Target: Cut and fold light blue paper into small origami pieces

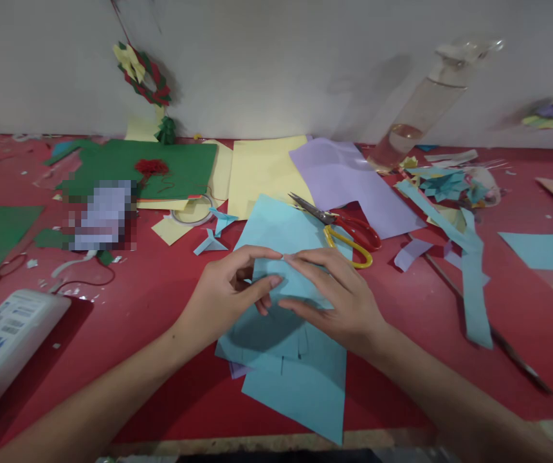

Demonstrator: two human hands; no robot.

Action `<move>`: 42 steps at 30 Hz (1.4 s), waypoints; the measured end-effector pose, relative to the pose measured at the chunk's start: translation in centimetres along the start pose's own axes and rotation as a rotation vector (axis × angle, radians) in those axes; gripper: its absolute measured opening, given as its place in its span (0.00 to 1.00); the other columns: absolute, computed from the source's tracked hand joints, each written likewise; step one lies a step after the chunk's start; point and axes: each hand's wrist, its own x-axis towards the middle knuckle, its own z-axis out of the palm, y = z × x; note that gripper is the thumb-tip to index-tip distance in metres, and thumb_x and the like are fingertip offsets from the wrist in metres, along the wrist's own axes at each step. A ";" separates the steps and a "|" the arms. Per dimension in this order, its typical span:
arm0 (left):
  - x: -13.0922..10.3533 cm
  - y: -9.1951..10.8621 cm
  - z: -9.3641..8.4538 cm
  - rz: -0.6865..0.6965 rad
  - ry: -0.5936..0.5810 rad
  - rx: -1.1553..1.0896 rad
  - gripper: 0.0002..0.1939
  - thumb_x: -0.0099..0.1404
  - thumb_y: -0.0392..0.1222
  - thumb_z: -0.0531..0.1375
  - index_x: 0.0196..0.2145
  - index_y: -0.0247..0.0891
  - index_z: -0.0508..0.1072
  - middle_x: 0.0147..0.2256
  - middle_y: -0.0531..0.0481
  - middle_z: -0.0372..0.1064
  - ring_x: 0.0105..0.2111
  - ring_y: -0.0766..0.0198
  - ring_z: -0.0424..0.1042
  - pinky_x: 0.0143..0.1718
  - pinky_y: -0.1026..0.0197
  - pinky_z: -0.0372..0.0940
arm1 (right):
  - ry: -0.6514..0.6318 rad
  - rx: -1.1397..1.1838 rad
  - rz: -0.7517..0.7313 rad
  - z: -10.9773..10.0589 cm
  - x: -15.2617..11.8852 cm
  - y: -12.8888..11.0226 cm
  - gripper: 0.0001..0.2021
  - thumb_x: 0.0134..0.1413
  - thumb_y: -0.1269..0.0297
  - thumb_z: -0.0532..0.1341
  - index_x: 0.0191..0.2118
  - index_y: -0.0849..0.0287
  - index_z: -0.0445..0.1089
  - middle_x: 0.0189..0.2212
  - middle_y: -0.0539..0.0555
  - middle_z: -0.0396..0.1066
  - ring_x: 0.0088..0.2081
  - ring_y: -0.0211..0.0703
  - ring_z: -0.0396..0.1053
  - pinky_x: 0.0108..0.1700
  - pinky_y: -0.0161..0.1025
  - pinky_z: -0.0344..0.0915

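Observation:
Between my two hands is a small piece of light blue paper [300, 286], raised a little above larger blue sheets [300, 399] and casting a shadow on them. My left hand [231, 280] grips its left side, thumb in front and fingers curled behind. From the other side, my right hand [339, 286] holds it with thumb and fingers, and both index fingertips meet at the top edge. Just beyond lie scissors [339, 225] with one red and one yellow handle, blades resting on blue paper. Two small folded blue pieces [210, 242] are left of the sheets.
Green [190, 167], yellow [267, 173] and purple paper [344, 173] lie along the wall. A clear spray bottle [411, 122] leans there. Blue strips [474, 283] and a thin brush-like stick [517, 357] are right; a tape roll [193, 210], blurred phone-like device [105, 212] and white power strip [11, 341] are left.

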 end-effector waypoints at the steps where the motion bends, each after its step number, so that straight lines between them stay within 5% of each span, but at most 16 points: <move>1: 0.0 0.0 0.0 -0.007 -0.003 -0.010 0.14 0.63 0.39 0.65 0.47 0.38 0.73 0.22 0.57 0.68 0.20 0.69 0.72 0.22 0.70 0.72 | -0.014 -0.026 -0.013 0.0 0.0 0.1 0.26 0.57 0.59 0.66 0.59 0.59 0.65 0.46 0.62 0.72 0.47 0.52 0.71 0.48 0.49 0.71; 33: -0.3 0.1 0.0 -0.010 -0.034 -0.033 0.11 0.67 0.42 0.62 0.46 0.39 0.69 0.25 0.57 0.72 0.24 0.70 0.74 0.25 0.72 0.70 | 0.005 -0.059 0.013 0.3 -0.2 -0.3 0.22 0.59 0.61 0.65 0.57 0.63 0.64 0.44 0.61 0.69 0.46 0.51 0.69 0.46 0.47 0.70; 42: -0.7 0.2 0.1 0.136 0.023 0.131 0.07 0.68 0.40 0.61 0.44 0.40 0.69 0.22 0.60 0.69 0.22 0.73 0.73 0.25 0.75 0.68 | 0.050 -0.060 -0.002 0.2 -0.1 -0.3 0.21 0.57 0.66 0.66 0.55 0.62 0.65 0.44 0.61 0.68 0.47 0.50 0.68 0.47 0.47 0.69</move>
